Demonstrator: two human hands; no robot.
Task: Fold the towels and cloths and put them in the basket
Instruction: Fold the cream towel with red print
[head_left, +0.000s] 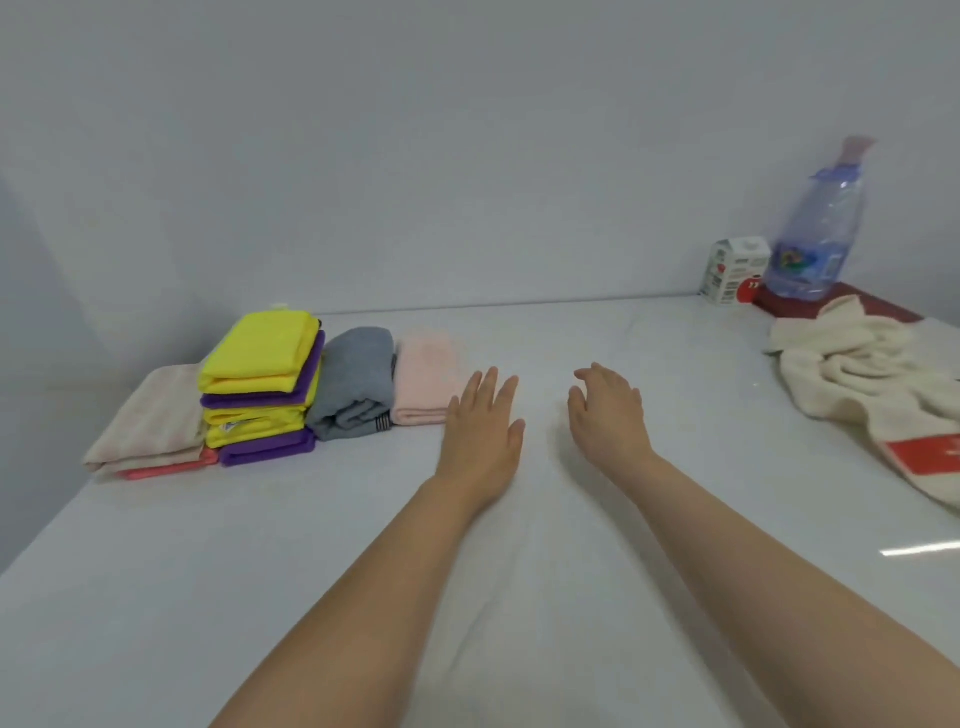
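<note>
- Left hand (480, 423) and right hand (605, 410) hover over the table (467, 597), fingers loose and spread, holding nothing.
- Folded pieces sit far left: pink towel (423, 379) just beside the left hand, then grey towel (353, 382), then the yellow-and-purple stack (262, 384).
- 1 cream towel (852, 364) lies crumpled at the right, unfolded.
- Probably between folds; the next move calls for reaching right to it. No basket is in view.

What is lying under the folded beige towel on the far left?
A folded pink-red cloth lies under the beige towel. Only its front edge shows; the rest is covered.
</note>
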